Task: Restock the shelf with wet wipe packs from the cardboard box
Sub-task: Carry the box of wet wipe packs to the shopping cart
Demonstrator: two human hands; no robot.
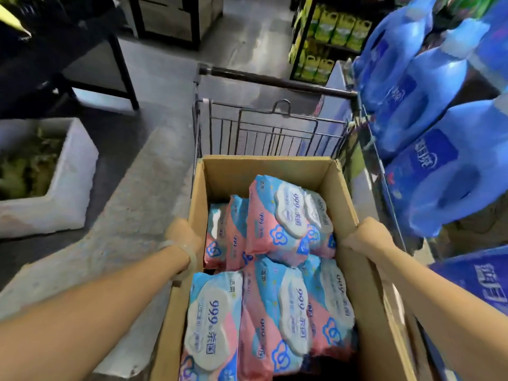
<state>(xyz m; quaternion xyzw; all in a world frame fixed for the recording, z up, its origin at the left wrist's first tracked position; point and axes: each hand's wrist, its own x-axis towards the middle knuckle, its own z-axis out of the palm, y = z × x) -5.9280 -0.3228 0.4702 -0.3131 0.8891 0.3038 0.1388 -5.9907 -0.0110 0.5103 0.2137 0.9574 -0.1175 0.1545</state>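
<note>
Both forearms reach in from the near edge, one on each side of the cardboard box (pixel 349 270). Left hand (pixel 183 237) grips the box's left wall near the top edge, fingers curled over and hidden inside; a pale bracelet (pixel 182 250) sits on that wrist. Right hand (pixel 365 239) grips the top edge of the right wall the same way, fingers wrapped over the rim. Box is open-topped and holds the wet wipe packs (pixel 277 276), pink and blue with white lids: two rows near, a looser pile leaning toward the far right corner, bare cardboard showing along the far wall. Far end of the box rests at a wire shopping cart (pixel 272 133), its dark handle bar (pixel 277 82) running across beyond. Right side is tight: shelf (pixel 384 171) edge just beside the box wall, loaded with blue detergent jugs (pixel 439 171), a blue carton (pixel 478 273) lower down. Left side has open concrete floor (pixel 132 215), with a white foam crate (pixel 68 188) of greens well apart at the left edge and a dark rack (pixel 121 64) behind it. Aisle past the cart is open toward a far shelf of yellow-green bottles (pixel 338 28).
</note>
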